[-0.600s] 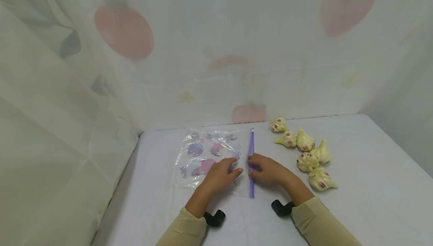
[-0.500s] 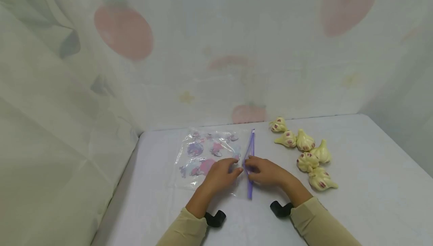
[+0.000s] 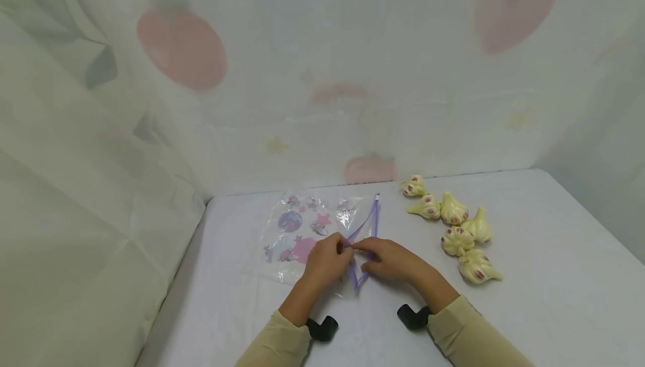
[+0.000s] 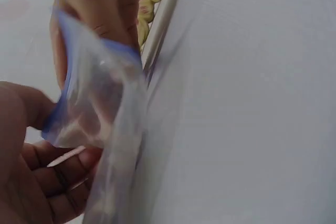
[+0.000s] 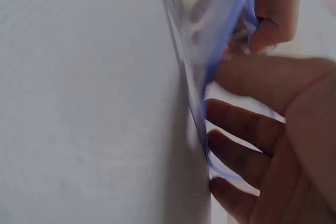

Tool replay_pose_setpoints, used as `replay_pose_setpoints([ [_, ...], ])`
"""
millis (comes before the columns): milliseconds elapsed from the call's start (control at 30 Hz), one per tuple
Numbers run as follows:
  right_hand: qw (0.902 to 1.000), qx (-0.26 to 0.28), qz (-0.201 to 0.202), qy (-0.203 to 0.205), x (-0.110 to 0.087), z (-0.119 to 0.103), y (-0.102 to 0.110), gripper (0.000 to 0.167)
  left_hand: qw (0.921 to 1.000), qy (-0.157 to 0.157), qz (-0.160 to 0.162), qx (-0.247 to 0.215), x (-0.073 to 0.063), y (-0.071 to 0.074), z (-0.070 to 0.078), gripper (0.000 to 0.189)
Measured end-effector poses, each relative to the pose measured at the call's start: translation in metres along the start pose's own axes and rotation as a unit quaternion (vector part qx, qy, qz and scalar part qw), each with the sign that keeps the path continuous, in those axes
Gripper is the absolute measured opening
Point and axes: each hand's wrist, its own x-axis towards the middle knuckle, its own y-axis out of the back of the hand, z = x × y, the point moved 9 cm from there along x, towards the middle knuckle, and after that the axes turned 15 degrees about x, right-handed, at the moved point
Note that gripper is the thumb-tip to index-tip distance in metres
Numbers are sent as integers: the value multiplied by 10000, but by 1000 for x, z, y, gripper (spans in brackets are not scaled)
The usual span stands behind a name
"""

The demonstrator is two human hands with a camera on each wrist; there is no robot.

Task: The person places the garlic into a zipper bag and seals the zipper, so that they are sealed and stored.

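A clear zip bag (image 3: pixel 289 252) with pink and purple prints lies on the table, its purple-edged mouth facing right. That mouth is spread into a gap, one edge pulled left and the other lying to the right. My left hand (image 3: pixel 324 261) pinches the left edge between thumb and fingers. At the mouth's right side my right hand (image 3: pixel 395 260) holds the bag's edge, its index finger reaching across to near the left fingertips. In the right wrist view, thumb and fingers (image 5: pixel 239 121) of the right hand lie against the purple edge. The bag's inside is partly hidden by the hands.
Several garlic bulbs (image 3: pixel 455 242) lie in a curved row right of the bag, beyond the right hand. The white table (image 3: pixel 544 277) meets a patterned cloth wall (image 3: pixel 282 103) at the back. Another cloth (image 3: pixel 96 232) hangs along the left.
The bag's purple mouth, nearly closed before, has parted widely. My left hand has taken hold of the left edge, which moved left. The right hand has shifted slightly left.
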Motion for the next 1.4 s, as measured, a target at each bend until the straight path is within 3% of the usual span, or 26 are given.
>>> replay_pose_setpoints([
  [167,9998,-97,89,-160,0,3,1,51,9903,457,89,-1309,2,-1,-25,16],
  [333,9994,-115,188,-256,1,5,4,46,9806,351,71,-1925,6,-2,-34,21],
  [500,9988,-232,435,-73,3,2,20,37,9783,151,-70,-2066,10,-4,-29,24],
  [567,9959,-301,851,-12,1,3,37,34,9778,149,-101,-2087,10,-6,-27,25],
  [633,9872,-485,1520,-51,-6,7,61,34,9775,145,-138,-2098,9,-7,-26,25],
  [700,9724,-730,2210,-181,-16,13,85,36,9784,139,-181,-2054,7,-9,-25,25],
  [767,9591,-948,2622,-477,-25,21,104,42,9791,116,-225,-2019,6,-10,-24,24],
  [833,9533,-1103,2684,-837,-31,30,114,50,9801,68,-252,-1967,6,-11,-22,24],
  [1000,9525,-1120,2273,-1691,-32,55,124,64,9822,-48,-207,-1866,5,-13,-15,24],
  [1133,9491,-1006,2146,-2075,-35,69,128,65,9830,-76,-233,-1818,4,-16,-8,24],
  [1200,9488,-1033,2204,-2013,-39,71,130,64,9821,-94,-295,-1856,5,-20,-4,25],
  [1400,9491,-1367,2517,-1312,-42,62,136,53,9820,-90,-363,-1852,7,-28,2,27],
])
